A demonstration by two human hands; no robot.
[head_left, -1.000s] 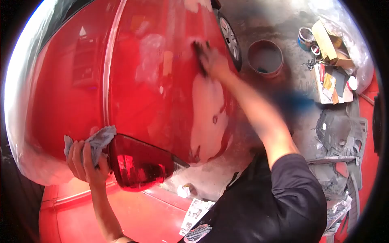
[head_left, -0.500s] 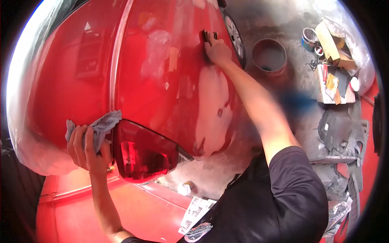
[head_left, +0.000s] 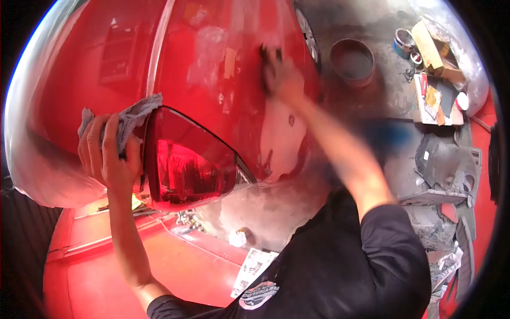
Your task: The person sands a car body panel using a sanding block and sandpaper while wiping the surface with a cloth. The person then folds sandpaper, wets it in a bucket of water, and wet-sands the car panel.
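The right hand (head_left: 283,80), blurred but seemingly closed on a pad (head_left: 264,59), has come back down the panel (head_left: 196,109) to the far end of the patch (head_left: 281,143), suggesting back-and-forth strokes, while the left hand (head_left: 109,154) grips a cloth (head_left: 139,113) beside the tail light (head_left: 191,170).

The head-worn camera looks forward and down, in a wide round view, onto the red car (head_left: 183,98) close by.

Car (head_left: 196,90): glossy, pale reflections
Tail light (head_left: 183,154): bright red shine
Floor (head_left: 345,21): hazily bright at top, darker beside the car
Right hand (head_left: 281,78): motion-blurred
Left hand (head_left: 109,151): fairly crisp
Smudge (head_left: 392,135): blue, out of focus
Edges: bowed, black-cornered, blue-fringed upper left
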